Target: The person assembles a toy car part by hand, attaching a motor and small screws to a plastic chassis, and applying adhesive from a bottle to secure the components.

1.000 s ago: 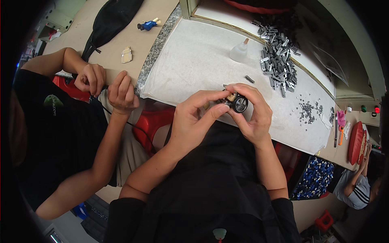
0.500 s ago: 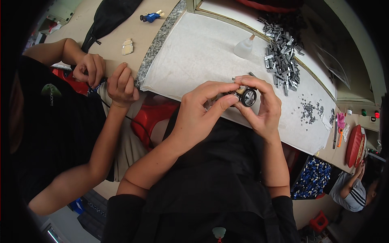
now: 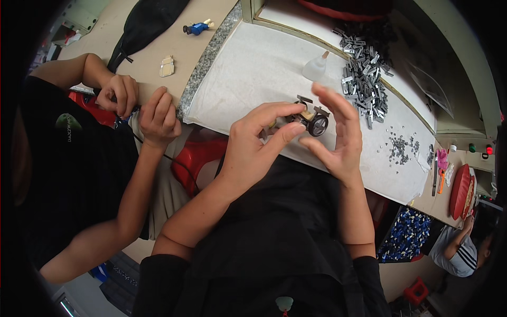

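Between the thumb and fingers of my left hand [image 3: 256, 138] is a small toy vehicle [image 3: 317, 126] with black spoked wheels, dark bars and a tan part in its middle. Part of it is hidden behind the fingers. Just to its right, my right hand [image 3: 342, 145] is open, its thumb and blurred fingers spread apart with nothing between them. Both hands are over the near edge of the white-covered work surface [image 3: 248, 68]. Beyond them stands a translucent squeeze bottle [image 3: 315, 67] with a brown tip.
A heap of grey-black plastic parts [image 3: 365, 79] lies at the far right, small grey pieces [image 3: 402, 149] nearer. At left, a co-worker's hands [image 3: 160, 117] work close by, near a blue toy figure [image 3: 198, 27] and a cream part [image 3: 167, 66]. A bin of blue and white pieces [image 3: 405, 232] is at right.
My right hand has let go of the toy vehicle and its fingers have spread. The vehicle, still in my left hand, has shifted slightly left and turned, showing more of its dark bars.
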Tool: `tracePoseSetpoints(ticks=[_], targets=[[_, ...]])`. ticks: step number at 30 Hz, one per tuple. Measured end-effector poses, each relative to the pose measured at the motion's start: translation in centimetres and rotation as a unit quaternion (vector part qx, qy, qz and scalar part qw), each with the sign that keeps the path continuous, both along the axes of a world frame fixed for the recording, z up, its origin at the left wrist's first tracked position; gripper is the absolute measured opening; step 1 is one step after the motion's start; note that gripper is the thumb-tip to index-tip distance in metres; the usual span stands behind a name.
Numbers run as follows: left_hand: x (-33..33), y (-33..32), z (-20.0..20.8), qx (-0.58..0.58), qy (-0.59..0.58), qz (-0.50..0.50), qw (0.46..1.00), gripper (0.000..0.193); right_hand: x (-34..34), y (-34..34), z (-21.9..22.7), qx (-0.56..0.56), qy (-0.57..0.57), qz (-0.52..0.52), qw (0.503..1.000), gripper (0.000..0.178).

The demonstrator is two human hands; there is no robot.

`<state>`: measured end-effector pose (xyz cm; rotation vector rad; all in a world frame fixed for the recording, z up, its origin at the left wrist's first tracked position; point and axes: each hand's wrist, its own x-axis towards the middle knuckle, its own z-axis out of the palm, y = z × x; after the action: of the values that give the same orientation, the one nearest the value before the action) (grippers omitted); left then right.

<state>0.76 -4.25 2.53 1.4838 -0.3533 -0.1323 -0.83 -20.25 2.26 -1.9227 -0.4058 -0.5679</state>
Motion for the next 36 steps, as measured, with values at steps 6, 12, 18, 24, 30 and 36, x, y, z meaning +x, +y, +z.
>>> tracePoseSetpoints(ticks=[6,12,18,24,30,36], targets=[[0.9,0.6,-0.5,0.115,-0.177,0.100,0.973,0.028,0.8,-0.8,0.2,0.150,0.046,-0.005,0.988,0.039],[2.5,1.3,-3.9,0.226,-0.282,0.190,0.913,0.030,2.1,1.4,-1.1,0.097,0.140,-0.052,0.984,0.013],[1.1,1.7,-5.3,0.312,-0.294,0.212,0.878,0.031,2.7,3.2,-2.9,0.144,0.163,-0.078,0.973,0.014],[1.2,2.3,-5.1,0.288,-0.272,0.201,0.896,0.041,2.8,2.9,-3.1,0.135,0.206,-0.087,0.965,0.014],[3.2,1.5,-4.3,0.173,-0.147,0.153,0.962,0.047,5.0,1.5,-1.1,0.002,0.318,-0.001,0.948,0.021],[4.2,1.8,-3.7,0.199,-0.132,0.089,0.967,0.053,6.1,1.1,-0.6,0.000,0.397,0.080,0.914,0.023]])
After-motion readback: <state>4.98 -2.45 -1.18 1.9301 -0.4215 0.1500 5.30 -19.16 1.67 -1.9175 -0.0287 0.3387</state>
